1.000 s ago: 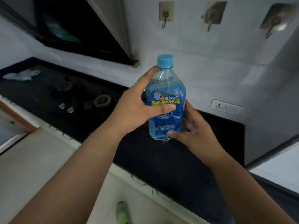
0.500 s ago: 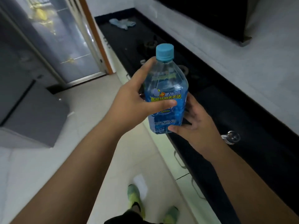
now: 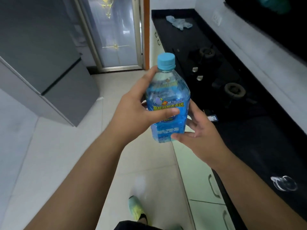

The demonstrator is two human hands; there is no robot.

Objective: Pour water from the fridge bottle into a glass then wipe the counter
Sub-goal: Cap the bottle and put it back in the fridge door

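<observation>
I hold a capped blue plastic water bottle (image 3: 167,95) upright in front of me, over the floor beside the black counter (image 3: 259,143). My left hand (image 3: 137,112) grips its body, thumb across the yellow-lettered label. My right hand (image 3: 199,135) holds the lower part from the right, fingers curled behind it and thumb near the base. A clear glass (image 3: 284,183) stands on the counter at the lower right. A pale blue cloth (image 3: 179,23) lies crumpled at the counter's far end.
A gas hob with two burners (image 3: 234,91) and knobs is set in the counter's middle. A grey fridge (image 3: 43,60) stands at the left, a glass door (image 3: 114,32) beyond it. White cabinet fronts (image 3: 199,176) run under the counter. My shoe (image 3: 137,209) is on the tiled floor.
My view has swung left, from the wall and hob to along the counter toward the fridge and door. Both hands keep the same hold on the bottle.
</observation>
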